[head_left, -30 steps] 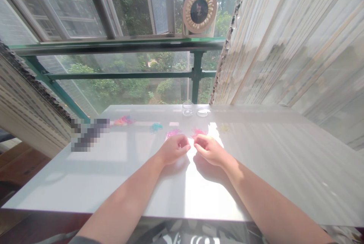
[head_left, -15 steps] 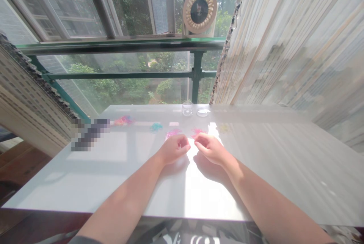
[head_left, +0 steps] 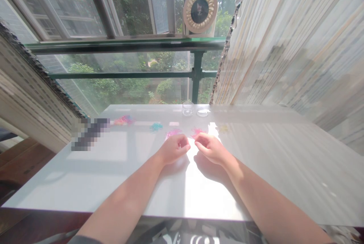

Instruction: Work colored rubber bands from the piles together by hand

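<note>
My left hand [head_left: 174,148] hovers over the middle of the white table [head_left: 113,183], thumb and forefinger pinched together. Facing it across a narrow gap is my right hand [head_left: 211,147], its fingers closed in a similar pinch. Whatever may be between the fingertips is too small to make out. Just beyond the left hand lies a small heap of thin pink-purple strands [head_left: 173,133]. A heap of red-pink strands [head_left: 198,132] is partly covered by the right hand. Farther off are a teal heap [head_left: 156,126] and a pale yellow heap [head_left: 224,127].
A clear round container [head_left: 187,109] and a clear shallow dish or lid [head_left: 202,112] stand at the table's far edge. A mixed-colour heap [head_left: 123,120] lies far left beside a blurred-out dark object [head_left: 91,134]. Curtains flank both sides; a white fan [head_left: 200,8] is above the railing.
Both hands keep nearly the same place and pinch. The left curtain has swung somewhat to the right; the heaps and clear containers have not moved.
</note>
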`<state>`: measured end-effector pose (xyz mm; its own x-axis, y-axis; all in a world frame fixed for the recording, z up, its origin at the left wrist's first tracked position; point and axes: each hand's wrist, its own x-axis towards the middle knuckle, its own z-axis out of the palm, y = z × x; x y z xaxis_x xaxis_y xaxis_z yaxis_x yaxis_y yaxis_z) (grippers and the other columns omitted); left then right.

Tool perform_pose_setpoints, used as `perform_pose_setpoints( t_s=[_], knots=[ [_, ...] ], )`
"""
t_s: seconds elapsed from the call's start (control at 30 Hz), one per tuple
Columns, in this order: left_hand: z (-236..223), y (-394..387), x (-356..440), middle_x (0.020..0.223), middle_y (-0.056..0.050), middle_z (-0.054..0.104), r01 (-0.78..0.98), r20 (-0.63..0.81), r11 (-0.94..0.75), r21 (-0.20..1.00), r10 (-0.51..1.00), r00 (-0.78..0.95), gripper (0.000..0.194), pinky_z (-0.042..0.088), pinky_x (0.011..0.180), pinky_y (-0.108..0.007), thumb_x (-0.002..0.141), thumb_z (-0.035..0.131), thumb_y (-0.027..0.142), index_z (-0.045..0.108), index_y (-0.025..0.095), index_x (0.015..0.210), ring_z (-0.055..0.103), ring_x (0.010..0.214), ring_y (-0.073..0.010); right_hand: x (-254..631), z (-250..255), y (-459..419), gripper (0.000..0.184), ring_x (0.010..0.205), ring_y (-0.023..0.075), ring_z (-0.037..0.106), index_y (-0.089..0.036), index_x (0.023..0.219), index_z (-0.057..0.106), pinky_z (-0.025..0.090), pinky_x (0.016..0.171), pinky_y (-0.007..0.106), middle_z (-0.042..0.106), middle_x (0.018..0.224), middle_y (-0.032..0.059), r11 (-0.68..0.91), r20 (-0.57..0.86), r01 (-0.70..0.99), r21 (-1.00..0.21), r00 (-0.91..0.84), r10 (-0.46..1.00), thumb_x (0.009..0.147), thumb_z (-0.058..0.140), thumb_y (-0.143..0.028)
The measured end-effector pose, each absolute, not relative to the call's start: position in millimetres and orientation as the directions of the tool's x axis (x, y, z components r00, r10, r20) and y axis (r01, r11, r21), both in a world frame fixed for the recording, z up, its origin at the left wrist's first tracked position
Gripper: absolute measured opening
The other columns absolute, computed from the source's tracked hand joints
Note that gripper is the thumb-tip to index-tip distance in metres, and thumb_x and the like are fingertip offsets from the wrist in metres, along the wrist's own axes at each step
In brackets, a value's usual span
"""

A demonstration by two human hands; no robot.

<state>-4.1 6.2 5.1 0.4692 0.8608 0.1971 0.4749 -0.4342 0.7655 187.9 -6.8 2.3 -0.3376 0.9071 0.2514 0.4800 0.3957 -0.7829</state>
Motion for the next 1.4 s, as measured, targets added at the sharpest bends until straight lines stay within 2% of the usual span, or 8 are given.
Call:
perform_pose_setpoints(
  t_s=[0.4, 0.67, 0.73, 0.83, 0.97, 1.4],
  knots=[
    [5, 6, -4, 0.066, 0.003, 0.052, 0.49, 0.19, -0.436, 0.755, 0.86, 0.473, 0.015, 0.037, 0.06, -0.023, 0.077, 0.051, 0.028, 0.05, 0.017, 0.067, 0.046, 0.063, -0.0107, 187, 4, -8, 0.01, 0.059, 0.0114, 0.049, -0.021, 0.076, 0.054, 0.037, 0.055, 0.023, 0.057, 0.067, -0.0024, 0.387, 0.239, 0.499, -0.775, -0.336, 0.911, 0.081, 0.045, -0.022],
    [5, 6, -5, 0.068, 0.002, 0.054, 0.494, 0.194, -0.445, 0.747, 0.857, 0.478, 0.012, 0.039, 0.061, -0.023, 0.077, 0.05, 0.026, 0.053, 0.017, 0.07, 0.049, 0.064, -0.0116, 212, 15, 5, 0.01, 0.057, 0.0108, 0.048, -0.019, 0.075, 0.056, 0.037, 0.056, 0.022, 0.058, 0.065, -0.0017, 0.425, 0.342, 0.595, -0.682, -0.254, 0.905, 0.078, 0.048, -0.023],
    [4, 6, -5, 0.068, 0.002, 0.054, 0.494, 0.193, -0.443, 0.748, 0.858, 0.477, 0.011, 0.038, 0.061, -0.023, 0.076, 0.05, 0.026, 0.052, 0.017, 0.069, 0.049, 0.065, -0.0116, 229, 17, 11, 0.011, 0.055, 0.0109, 0.047, -0.019, 0.073, 0.058, 0.035, 0.054, 0.022, 0.056, 0.061, -0.0022, 0.371, 0.334, 0.677, -0.636, -0.193, 0.923, 0.077, 0.049, -0.025],
    [4, 6, -5, 0.068, 0.002, 0.053, 0.494, 0.195, -0.444, 0.748, 0.857, 0.477, 0.011, 0.038, 0.061, -0.023, 0.076, 0.051, 0.026, 0.052, 0.017, 0.069, 0.049, 0.065, -0.0116, 253, 16, 21, 0.015, 0.053, 0.0112, 0.049, -0.02, 0.077, 0.061, 0.033, 0.052, 0.022, 0.059, 0.062, -0.0019, 0.201, 0.257, 0.784, -0.587, -0.054, 0.965, 0.077, 0.048, -0.028],
    [3, 7, -6, 0.068, 0.001, 0.053, 0.503, 0.191, -0.444, 0.741, 0.859, 0.475, 0.012, 0.038, 0.06, -0.023, 0.076, 0.051, 0.026, 0.052, 0.017, 0.069, 0.049, 0.065, -0.0118, 271, 13, 31, 0.017, 0.06, 0.0132, 0.054, -0.02, 0.078, 0.063, 0.033, 0.053, 0.022, 0.061, 0.063, -0.0007, 0.048, 0.241, 0.856, -0.515, 0.091, 0.966, 0.076, 0.048, -0.027],
    [4, 6, -5, 0.069, 0.001, 0.055, 0.501, 0.201, -0.454, 0.737, 0.854, 0.48, 0.011, 0.039, 0.062, -0.024, 0.076, 0.05, 0.027, 0.052, 0.018, 0.07, 0.051, 0.067, -0.0125, 279, -2, 42, 0.019, 0.061, 0.0136, 0.053, -0.02, 0.076, 0.065, 0.03, 0.052, 0.023, 0.062, 0.066, 0.0006, -0.087, 0.21, 0.905, -0.417, 0.189, 0.959, 0.076, 0.047, -0.026]
  ],
)
